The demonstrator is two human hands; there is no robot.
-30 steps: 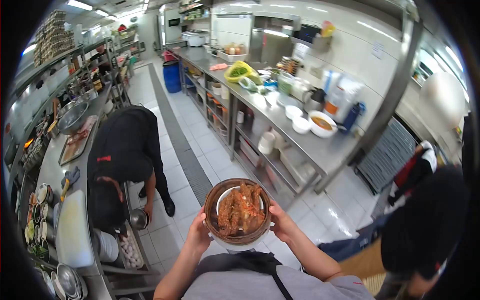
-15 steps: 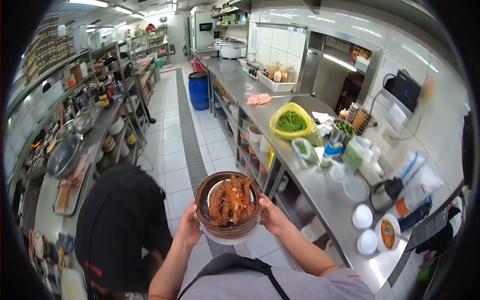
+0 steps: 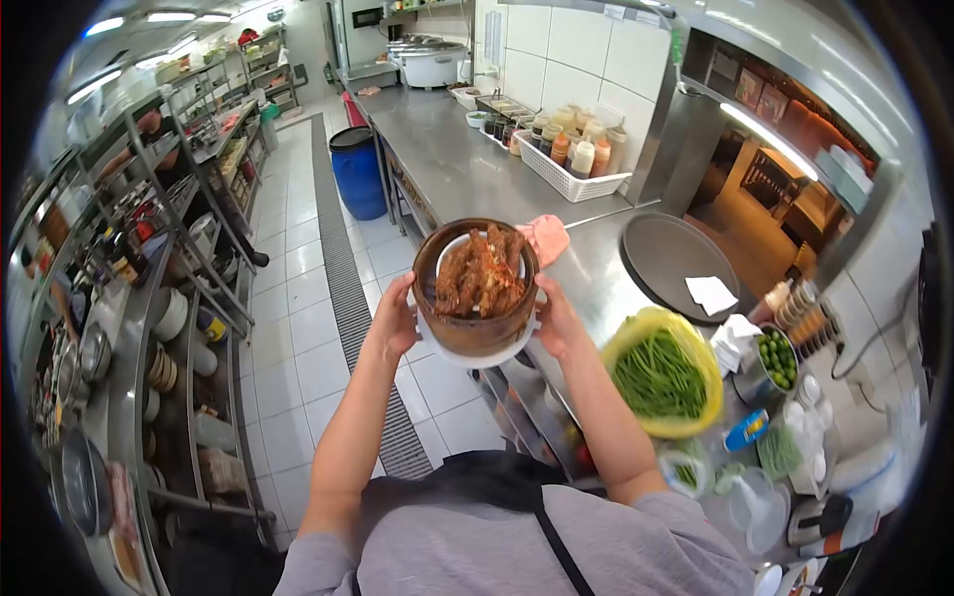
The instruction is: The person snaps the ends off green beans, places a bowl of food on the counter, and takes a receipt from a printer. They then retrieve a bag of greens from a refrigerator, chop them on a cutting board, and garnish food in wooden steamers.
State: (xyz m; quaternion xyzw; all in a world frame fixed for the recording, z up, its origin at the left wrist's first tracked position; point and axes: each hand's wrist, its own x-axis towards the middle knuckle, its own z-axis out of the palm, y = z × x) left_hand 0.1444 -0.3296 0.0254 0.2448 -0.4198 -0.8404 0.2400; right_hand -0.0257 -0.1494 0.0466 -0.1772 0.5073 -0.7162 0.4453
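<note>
A round bamboo steamer basket (image 3: 475, 335) is held out in front of me over the aisle, close to the counter's edge. Inside it, a white bowl (image 3: 444, 260) holds reddish-brown braised chicken feet (image 3: 481, 276) with thin red shreds on top. Under the basket is a white plate (image 3: 469, 360). My left hand (image 3: 397, 316) grips the left side of the basket and plate, and my right hand (image 3: 558, 316) grips the right side. The fingers beneath are partly hidden. A pink cloth (image 3: 548, 239) lies on the counter just beyond the basket.
Along my right runs a steel counter (image 3: 417, 129) with a bottle basket (image 3: 571, 179), a round dark tray (image 3: 676, 260) and greens in a yellow bag (image 3: 664, 375). A pass-through window (image 3: 740, 199) opens above it. Shelving (image 3: 189, 368) lines the left; a blue barrel (image 3: 360, 177) stands ahead.
I have moved forward along the aisle, still holding the steamer basket. The pass-through window and tray are nearer, and the dark-clothed person at left has mostly dropped out of view.
</note>
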